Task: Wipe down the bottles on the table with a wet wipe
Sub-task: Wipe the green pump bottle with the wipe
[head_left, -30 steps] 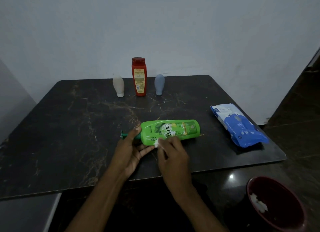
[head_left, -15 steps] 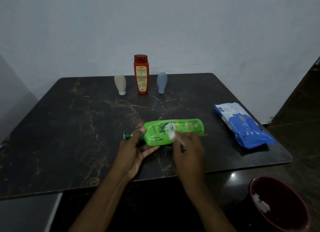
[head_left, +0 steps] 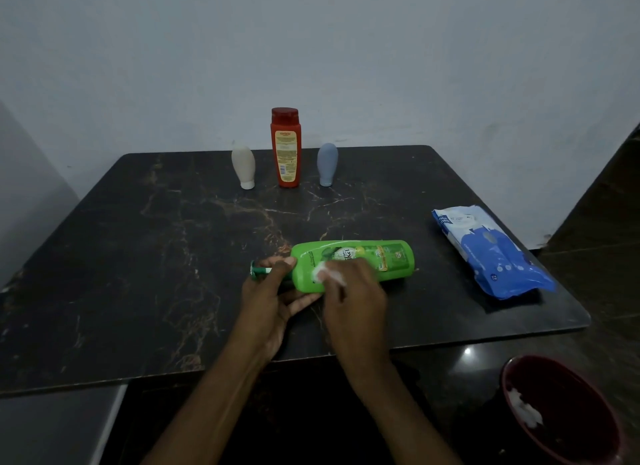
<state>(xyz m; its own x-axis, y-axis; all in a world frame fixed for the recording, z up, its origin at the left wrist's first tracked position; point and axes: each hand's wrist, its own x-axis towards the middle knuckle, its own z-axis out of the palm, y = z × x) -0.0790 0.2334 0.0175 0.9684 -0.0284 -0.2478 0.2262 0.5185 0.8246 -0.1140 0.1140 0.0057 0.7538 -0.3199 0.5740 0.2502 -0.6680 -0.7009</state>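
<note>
The left hand (head_left: 268, 301) grips the neck of the green bottle (head_left: 391, 256), which lies on the tabletop (head_left: 138, 256) with its cap toward 9 o'clock. Its label faces differently than half a second ago, so the bottle is being rolled. The wipe (head_left: 323, 274), pinched in the right hand (head_left: 356, 301), has slid back from the label toward 9 o'clock. I judge that this rubbing goes on; the red bottle (head_left: 285, 149) at 12 o'clock waits.

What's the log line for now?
left hand holds green bottle | right hand presses wipe on it
</note>
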